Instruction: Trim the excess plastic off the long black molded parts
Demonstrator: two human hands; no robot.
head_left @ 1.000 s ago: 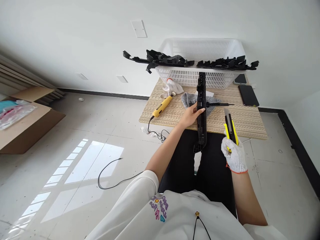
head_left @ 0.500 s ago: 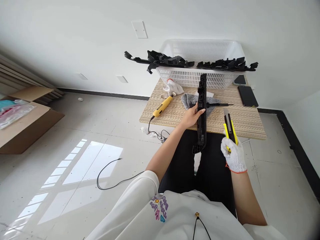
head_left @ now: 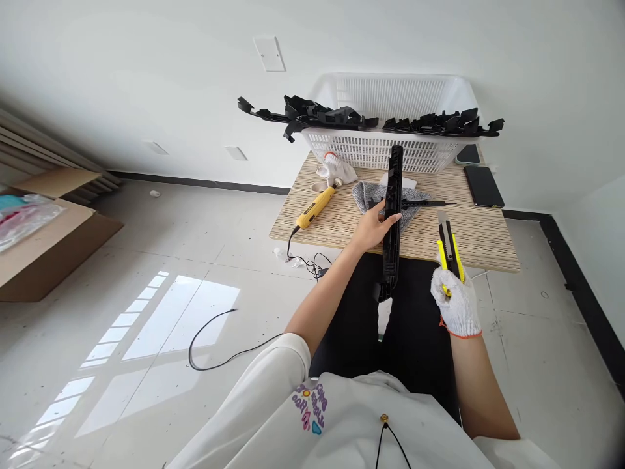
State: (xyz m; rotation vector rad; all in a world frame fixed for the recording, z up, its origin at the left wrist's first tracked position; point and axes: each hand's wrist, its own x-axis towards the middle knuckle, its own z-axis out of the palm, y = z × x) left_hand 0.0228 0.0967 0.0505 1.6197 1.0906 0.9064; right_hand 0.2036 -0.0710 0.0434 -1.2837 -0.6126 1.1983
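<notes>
My bare left hand (head_left: 374, 228) grips a long black plastic part (head_left: 392, 244) around its middle. The part points away from me, its near end over my lap and its far end above the table. My right hand (head_left: 455, 303) wears a white knit glove and is closed on a yellow and black utility knife (head_left: 450, 249), blade out and pointing away. A gap separates the knife from the part. Beneath the part a grey cloth (head_left: 364, 194) lies on the table, with a slim black tool (head_left: 427, 204) across it, partly hidden.
A white plastic basket (head_left: 381, 153) stands at the table's (head_left: 469, 241) back, more black plastic parts (head_left: 332, 117) across its rim. Left lie a yellow corded power tool (head_left: 315, 207) and a white glove (head_left: 340, 170); right, a black phone (head_left: 483, 186). A cardboard box (head_left: 63, 251) sits on the floor.
The black part has turned slightly in my left hand, so its near end now shows a different side. My right hand with the utility knife has hardly moved.
</notes>
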